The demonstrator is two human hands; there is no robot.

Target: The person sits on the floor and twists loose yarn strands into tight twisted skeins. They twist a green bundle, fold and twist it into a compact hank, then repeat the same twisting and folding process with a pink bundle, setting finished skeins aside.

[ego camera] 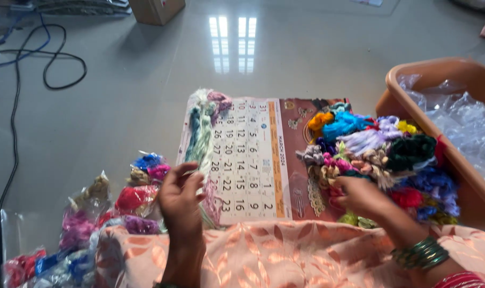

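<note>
Floor (146, 80) carries a calendar sheet (253, 160) laid flat in front of the person's lap, which is covered in peach cloth (285, 256). Thread pile (381, 154), of many colours, covers the sheet's right edge and lies against the orange tub (440, 72), which holds clear plastic (466, 122). Bagged skeins (93, 218) lie in a row off the sheet's left edge, toward the lower left. Black cable (50, 69) loops near the far left corner of the floor, beside a cardboard box (157, 9). Left hand (181, 200) rests at the sheet's near left corner, fingers curled narrowly around pale green thread (202, 133), which runs along the left edge to the far corner. Right hand (362, 194), bangles at the wrist, reaches into the pile's near side; its fingers are hidden among the threads, so its grip cannot be told.
</note>
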